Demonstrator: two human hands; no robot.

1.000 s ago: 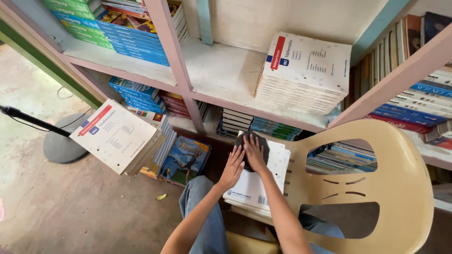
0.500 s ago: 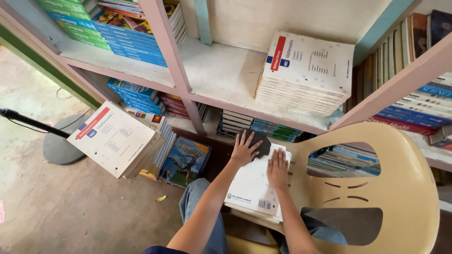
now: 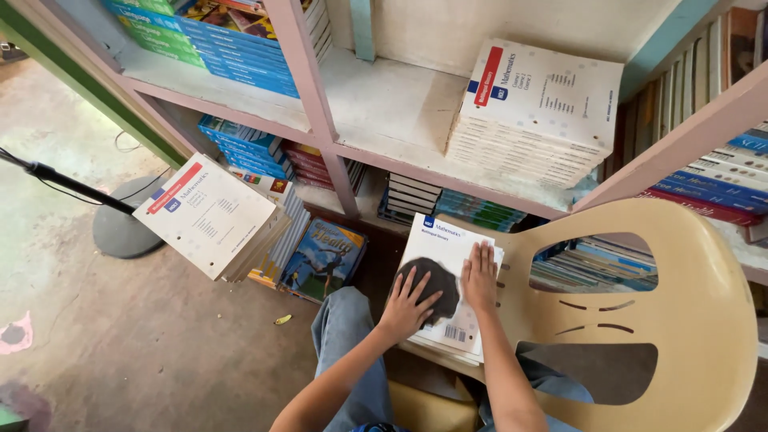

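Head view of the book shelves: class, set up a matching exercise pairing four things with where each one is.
Things:
1. left hand
2. right hand
3. white booklet stack
4. plastic chair

Places:
A. on the pink shelf board
B. flat on the bare white cover of the booklets on the chair seat
C. in front of the shelves, tipped on its side
D. on the dark cloth lying on those booklets

Pairs: 1-D, 2-B, 3-A, 4-C
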